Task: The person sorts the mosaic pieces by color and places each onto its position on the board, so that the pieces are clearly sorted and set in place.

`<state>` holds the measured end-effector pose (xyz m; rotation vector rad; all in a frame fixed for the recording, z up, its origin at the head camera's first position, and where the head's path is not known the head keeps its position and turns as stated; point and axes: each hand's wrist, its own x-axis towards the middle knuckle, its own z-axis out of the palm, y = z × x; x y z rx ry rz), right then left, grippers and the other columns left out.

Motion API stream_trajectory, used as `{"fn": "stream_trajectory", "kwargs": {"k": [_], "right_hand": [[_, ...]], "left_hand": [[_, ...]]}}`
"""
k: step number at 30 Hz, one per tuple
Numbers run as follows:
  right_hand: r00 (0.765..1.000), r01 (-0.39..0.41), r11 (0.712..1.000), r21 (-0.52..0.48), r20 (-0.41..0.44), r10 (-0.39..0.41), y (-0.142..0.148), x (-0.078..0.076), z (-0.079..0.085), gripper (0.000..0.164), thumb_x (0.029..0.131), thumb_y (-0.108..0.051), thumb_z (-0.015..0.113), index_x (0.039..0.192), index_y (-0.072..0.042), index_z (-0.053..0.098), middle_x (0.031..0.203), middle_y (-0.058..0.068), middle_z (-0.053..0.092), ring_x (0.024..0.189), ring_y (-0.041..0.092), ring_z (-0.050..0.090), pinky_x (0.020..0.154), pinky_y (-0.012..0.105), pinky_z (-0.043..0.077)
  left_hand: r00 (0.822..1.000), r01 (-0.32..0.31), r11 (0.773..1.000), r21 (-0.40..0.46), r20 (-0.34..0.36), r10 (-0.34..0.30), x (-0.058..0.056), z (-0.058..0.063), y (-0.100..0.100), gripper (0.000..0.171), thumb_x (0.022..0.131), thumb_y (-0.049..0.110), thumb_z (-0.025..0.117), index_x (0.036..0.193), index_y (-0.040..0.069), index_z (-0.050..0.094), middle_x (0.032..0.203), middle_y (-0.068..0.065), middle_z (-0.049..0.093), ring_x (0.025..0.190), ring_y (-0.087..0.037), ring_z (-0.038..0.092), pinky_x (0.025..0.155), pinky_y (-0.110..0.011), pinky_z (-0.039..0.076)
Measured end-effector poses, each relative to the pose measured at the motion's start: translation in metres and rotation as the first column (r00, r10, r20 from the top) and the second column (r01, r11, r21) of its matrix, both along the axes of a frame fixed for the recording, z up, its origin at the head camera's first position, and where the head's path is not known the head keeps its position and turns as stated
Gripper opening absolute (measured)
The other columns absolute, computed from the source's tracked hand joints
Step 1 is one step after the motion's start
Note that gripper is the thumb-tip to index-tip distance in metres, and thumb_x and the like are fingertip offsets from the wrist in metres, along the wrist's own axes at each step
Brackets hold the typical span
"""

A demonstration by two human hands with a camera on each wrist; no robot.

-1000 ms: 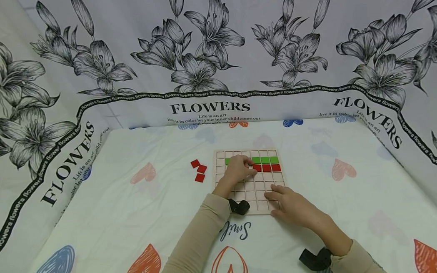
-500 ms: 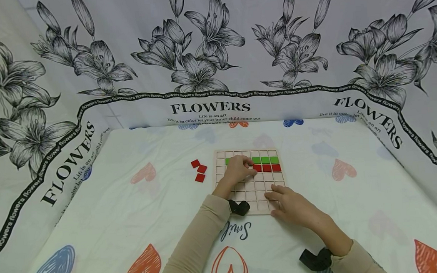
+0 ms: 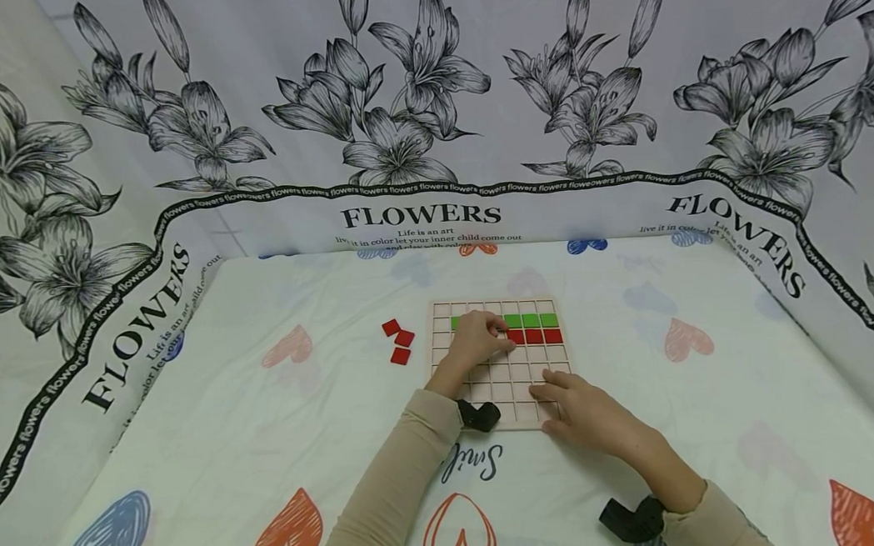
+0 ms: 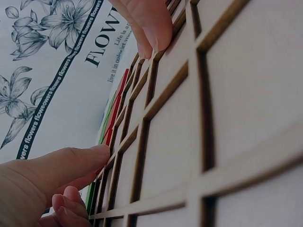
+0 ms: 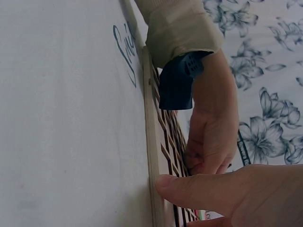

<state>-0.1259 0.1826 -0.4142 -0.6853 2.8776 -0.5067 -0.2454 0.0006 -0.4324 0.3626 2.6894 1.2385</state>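
Observation:
A pale wooden grid board (image 3: 524, 412) lies on the table, with green square tiles (image 3: 530, 321) along one row and red square tiles (image 3: 533, 335) in the row nearer me. My left hand (image 3: 474, 339) reaches over the board, its thumb and forefinger pinching the leftmost visible red tile of that row. In the left wrist view, the thumb (image 4: 71, 163) covers most of that tile. My right hand (image 3: 591, 410) rests at the board's near right corner, fingers fairly straight across the grid. The right wrist view has its thumb (image 5: 189, 189) on the board's edge.
Three loose red tiles (image 3: 400, 355) lie left of the board. Black wrist cameras (image 3: 479, 415) sit on both wrists. A white cloth with printed hearts (image 3: 295, 528) covers the table, and a flower-printed curtain (image 3: 414, 141) stands behind.

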Motion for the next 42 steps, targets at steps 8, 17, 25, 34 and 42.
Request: {"fn": "stream_trajectory", "kwargs": {"k": [8,17,25,34,42], "right_hand": [[1.000,0.002,1.000,0.002,0.006,-0.002,-0.001,0.001,0.001,0.048,0.083,-0.019,0.073,0.127,-0.005,0.061,0.139,0.025,0.051,0.129,0.044,0.049,0.099,0.055,0.046],[1.000,0.003,1.000,0.007,0.008,-0.003,0.000,0.001,0.000,0.047,0.084,-0.019,0.073,0.128,-0.006,0.061,0.140,0.024,0.051,0.130,0.044,0.048,0.100,0.055,0.046],[1.000,-0.002,1.000,0.006,0.003,0.002,0.000,0.002,0.002,0.047,0.083,-0.020,0.074,0.127,-0.006,0.062,0.138,0.024,0.053,0.128,0.044,0.050,0.099,0.054,0.047],[1.000,0.012,1.000,0.007,0.017,-0.012,0.000,0.001,0.001,0.048,0.084,-0.020,0.073,0.128,-0.006,0.061,0.140,0.024,0.051,0.129,0.043,0.050,0.100,0.054,0.046],[1.000,-0.004,1.000,-0.001,0.014,0.004,0.000,0.001,0.000,0.048,0.084,-0.020,0.073,0.128,-0.006,0.061,0.139,0.024,0.052,0.129,0.043,0.050,0.099,0.054,0.047]], "left_hand": [[1.000,0.017,0.998,0.062,0.000,-0.017,-0.002,-0.003,-0.004,0.022,0.081,0.017,0.077,0.099,0.004,0.073,0.069,0.002,0.050,0.063,-0.011,0.041,0.061,-0.021,0.034],[0.999,0.041,0.994,0.100,0.016,-0.042,0.000,0.002,-0.008,0.021,0.084,0.017,0.073,0.101,0.005,0.073,0.071,0.003,0.053,0.063,-0.010,0.043,0.061,-0.020,0.035],[0.999,0.032,0.994,0.108,0.010,-0.033,0.002,0.010,-0.015,0.018,0.086,0.016,0.071,0.101,0.006,0.074,0.072,0.001,0.055,0.065,-0.010,0.044,0.062,-0.020,0.036],[0.999,0.042,0.994,0.099,-0.015,-0.041,0.004,0.012,-0.029,0.021,0.087,0.018,0.071,0.103,0.005,0.073,0.075,-0.001,0.056,0.068,-0.011,0.044,0.062,-0.021,0.037],[1.000,-0.005,0.993,0.120,0.015,0.003,0.005,0.012,-0.046,0.019,0.085,0.017,0.072,0.102,0.006,0.074,0.075,-0.001,0.057,0.068,-0.012,0.046,0.062,-0.021,0.037]]}}
